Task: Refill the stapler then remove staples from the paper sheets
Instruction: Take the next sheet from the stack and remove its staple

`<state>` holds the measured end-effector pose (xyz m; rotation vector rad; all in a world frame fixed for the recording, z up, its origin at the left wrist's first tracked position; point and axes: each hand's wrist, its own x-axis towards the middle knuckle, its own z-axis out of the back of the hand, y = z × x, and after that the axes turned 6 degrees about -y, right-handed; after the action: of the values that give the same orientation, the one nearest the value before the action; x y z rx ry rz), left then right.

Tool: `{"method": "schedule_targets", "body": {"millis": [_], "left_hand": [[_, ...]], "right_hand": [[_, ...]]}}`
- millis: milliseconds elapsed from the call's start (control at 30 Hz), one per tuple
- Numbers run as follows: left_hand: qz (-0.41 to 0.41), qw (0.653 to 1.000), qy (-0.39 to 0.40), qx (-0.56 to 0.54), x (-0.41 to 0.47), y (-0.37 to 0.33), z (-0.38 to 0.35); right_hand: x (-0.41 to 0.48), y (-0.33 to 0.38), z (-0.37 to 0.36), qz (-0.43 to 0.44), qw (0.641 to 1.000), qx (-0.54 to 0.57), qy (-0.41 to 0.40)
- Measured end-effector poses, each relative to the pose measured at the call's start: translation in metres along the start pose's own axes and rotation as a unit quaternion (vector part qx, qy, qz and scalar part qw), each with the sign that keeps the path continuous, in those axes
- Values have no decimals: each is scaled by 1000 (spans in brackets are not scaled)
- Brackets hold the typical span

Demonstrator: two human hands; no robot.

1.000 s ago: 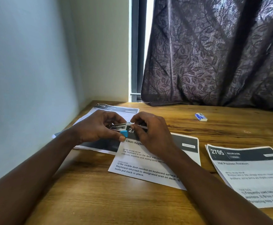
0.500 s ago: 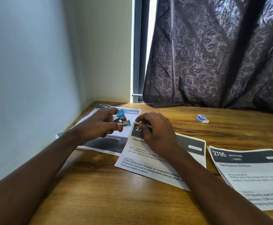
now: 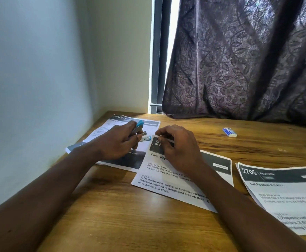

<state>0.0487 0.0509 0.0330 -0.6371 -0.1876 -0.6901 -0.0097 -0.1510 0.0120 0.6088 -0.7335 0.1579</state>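
Note:
My left hand grips a small blue and metal stapler, held just above the left paper sheet. The stapler's blue top is swung up and its metal channel points right. Just to the right, my right hand pinches a thin strip of staples over the top left corner of the middle paper sheet. A small gap separates the strip from the stapler. A third printed sheet lies at the right.
A small blue and white staple box lies on the wooden table at the back right. A wall runs along the table's left side and a dark curtain hangs behind it.
The stapler's blue top has swung up and open in my left hand. My hands have drawn slightly apart, with the right hand still pinching the staple strip.

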Motion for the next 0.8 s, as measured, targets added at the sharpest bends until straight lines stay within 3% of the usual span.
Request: {"method": "schedule_targets", "body": {"millis": [167,267,500,800], "left_hand": [[-7,993,11,116,1,-2,-1],[-18,991,9,133,2,-4,-3],[-42,999,24,9,0,-8,-4],[61,984,103,-135,3,2,-3]], "right_hand": [[0,-2,-1,2,1000,12,-4],[1,-2,-1,2,1000,23,-2],[0,0,-1,12,1000,22,8],[0,-1,0,14,999,32,1]]}}
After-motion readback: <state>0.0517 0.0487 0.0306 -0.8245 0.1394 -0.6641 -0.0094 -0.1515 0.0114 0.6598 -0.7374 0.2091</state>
